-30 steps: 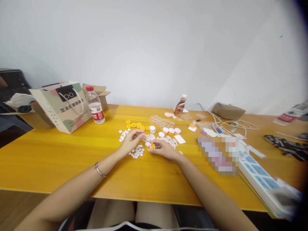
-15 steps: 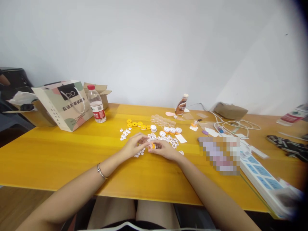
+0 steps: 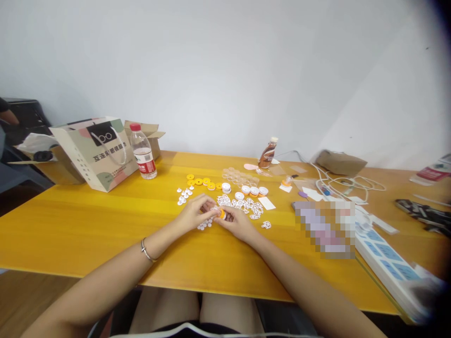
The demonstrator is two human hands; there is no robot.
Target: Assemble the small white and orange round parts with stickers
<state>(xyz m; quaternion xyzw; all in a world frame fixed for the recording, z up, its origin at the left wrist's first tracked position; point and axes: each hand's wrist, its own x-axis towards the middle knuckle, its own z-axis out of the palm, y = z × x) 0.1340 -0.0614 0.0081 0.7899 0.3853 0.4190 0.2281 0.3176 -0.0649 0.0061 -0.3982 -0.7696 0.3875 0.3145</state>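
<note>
My left hand (image 3: 196, 211) and my right hand (image 3: 237, 221) meet over the yellow table (image 3: 105, 220), fingers pinched together on a small orange and white round part (image 3: 221, 214). Small white discs (image 3: 204, 225) lie just under the left hand. More white patterned pieces (image 3: 246, 205) are scattered just beyond the right hand. Behind them stand a row of yellow rings (image 3: 202, 181), white and orange caps (image 3: 252, 190) and clear little cups (image 3: 238, 176). A bracelet sits on my left wrist.
A paper gift bag (image 3: 97, 152), a water bottle (image 3: 143, 152) and a cardboard box (image 3: 153, 136) stand at the back left. A brown drink bottle (image 3: 268, 153), cables (image 3: 343, 183), a power strip (image 3: 384, 263) and a blurred patch are to the right.
My left hand has closed in on my right hand, so both now pinch the small orange part together. The view has shifted slightly.
</note>
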